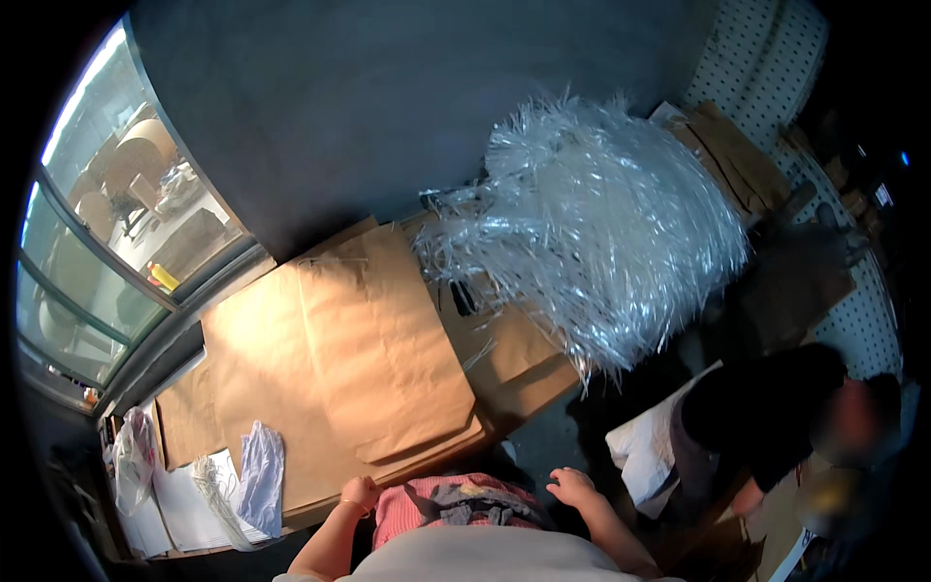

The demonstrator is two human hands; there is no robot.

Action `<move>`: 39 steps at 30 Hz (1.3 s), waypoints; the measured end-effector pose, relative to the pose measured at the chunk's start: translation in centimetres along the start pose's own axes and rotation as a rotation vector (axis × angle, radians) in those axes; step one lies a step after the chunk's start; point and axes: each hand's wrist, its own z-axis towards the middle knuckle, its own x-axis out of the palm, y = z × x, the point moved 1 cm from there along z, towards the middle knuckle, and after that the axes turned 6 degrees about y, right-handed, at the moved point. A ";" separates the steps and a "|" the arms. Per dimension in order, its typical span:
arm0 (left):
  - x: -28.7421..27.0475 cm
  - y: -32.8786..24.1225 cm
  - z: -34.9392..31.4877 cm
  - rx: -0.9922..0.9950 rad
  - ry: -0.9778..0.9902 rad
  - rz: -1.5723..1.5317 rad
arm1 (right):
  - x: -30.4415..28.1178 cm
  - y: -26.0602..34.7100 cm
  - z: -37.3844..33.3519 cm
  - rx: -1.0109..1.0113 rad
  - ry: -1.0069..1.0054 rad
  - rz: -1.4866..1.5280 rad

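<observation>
- Brown paper sheets [369, 359] lie stacked on the table, straight ahead of both hands; the top sheet's long axis runs away from the person, leaning slightly left; its near edge lies just beyond the left hand, so that hand is the nearer one; the right hand sits off the stack's near right corner
- A big bundle of shiny clear plastic strips [592, 223] stands well beyond the right hand, up and to the right; its loose ends hang down over the far right part of the paper
- A second person in dark clothes [766, 407] bends low to the right of the right hand, well apart from it
- A white plastic bag [134, 456] sits far left of the left hand at the table's corner; what it holds cannot be told; a crumpled pale cloth [260, 470] lies between that bag and the left hand
- Left hand [361, 493]: fingers curled at the table's near edge, touching or just short of the paper; whether it grips anything cannot be told
- Right hand [574, 485]: fingers loosely spread, holding nothing, hovering above the dark gap beside the table
</observation>
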 end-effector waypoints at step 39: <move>-7.8 -23.6 8.5 -0.262 -0.279 -0.287 | -22.4 26.3 67.8 -0.939 -0.480 -0.314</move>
